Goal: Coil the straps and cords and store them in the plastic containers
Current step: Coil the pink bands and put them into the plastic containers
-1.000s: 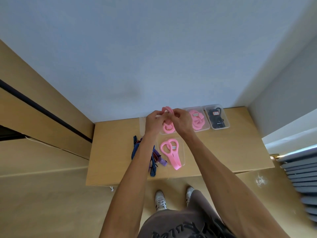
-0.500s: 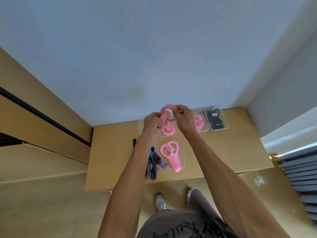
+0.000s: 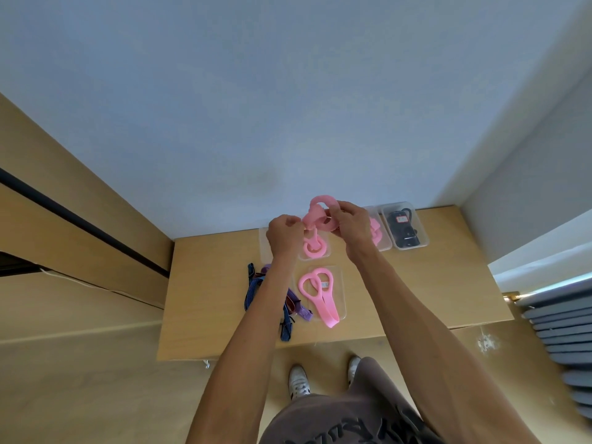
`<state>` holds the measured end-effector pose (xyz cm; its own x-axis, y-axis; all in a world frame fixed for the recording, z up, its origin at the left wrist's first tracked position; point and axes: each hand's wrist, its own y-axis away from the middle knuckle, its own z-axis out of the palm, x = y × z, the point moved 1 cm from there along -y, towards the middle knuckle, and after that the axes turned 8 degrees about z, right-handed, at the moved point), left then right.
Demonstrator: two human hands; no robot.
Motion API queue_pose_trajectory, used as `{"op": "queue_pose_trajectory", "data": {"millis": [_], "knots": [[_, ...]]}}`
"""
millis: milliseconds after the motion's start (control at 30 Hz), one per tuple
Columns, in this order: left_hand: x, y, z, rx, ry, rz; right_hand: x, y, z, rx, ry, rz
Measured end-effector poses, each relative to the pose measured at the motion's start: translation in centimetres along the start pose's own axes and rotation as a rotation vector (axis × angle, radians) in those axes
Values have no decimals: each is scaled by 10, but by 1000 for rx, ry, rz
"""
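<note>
Above the back of the wooden table (image 3: 432,293), both my hands hold one pink strap (image 3: 317,213). My left hand (image 3: 285,235) pinches its left part. Its upper loop is gripped by my right hand (image 3: 352,229). The strap's lower end hangs coiled in a clear container (image 3: 315,251) beneath. Another clear container (image 3: 341,293) nearer me holds a second pink strap (image 3: 318,293) that sticks out over its front rim. To the right, a container (image 3: 384,241) with a pink coil is partly hidden by my right hand, and beside it is one with a black cord (image 3: 402,229).
A tangle of blue striped and purple straps (image 3: 256,286) lies on the table's left part, partly under my left forearm. A blue-grey wall stands right behind the table. Grey slats (image 3: 563,341) are stacked on the right. My shoes (image 3: 298,382) are at the table's front edge.
My hands have risen a little and moved apart, and the pink strap now forms a wider loop between them.
</note>
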<state>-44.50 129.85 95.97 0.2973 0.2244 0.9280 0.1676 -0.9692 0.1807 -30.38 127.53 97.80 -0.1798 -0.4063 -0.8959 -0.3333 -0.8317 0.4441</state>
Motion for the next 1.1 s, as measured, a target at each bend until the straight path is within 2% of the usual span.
{"op": "queue_pose_trajectory", "data": {"millis": [100,133,233,433,533,667,733,867,1100], "knots": [[6,1,5,-105,319,-163,3,-3,-1,6,32,-24],[6,2,8,-128,374,-168,4,-3,0,7,48,-35],[5,3,18,-174,203,-57,5,-4,-1,87,67,-41],[8,3,28,-197,290,-118,1,-17,-4,186,167,-112],[3,8,30,-217,256,-140,8,-29,-8,100,208,52],[-19,18,36,-218,79,-173,39,-39,-19,-8,239,224],[-35,21,42,-200,25,-178,60,-41,-24,5,219,272],[-71,23,50,-153,82,-245,88,-49,-27,54,178,319],[-92,-38,72,-83,-99,-25,89,-105,9,113,297,218]]}}
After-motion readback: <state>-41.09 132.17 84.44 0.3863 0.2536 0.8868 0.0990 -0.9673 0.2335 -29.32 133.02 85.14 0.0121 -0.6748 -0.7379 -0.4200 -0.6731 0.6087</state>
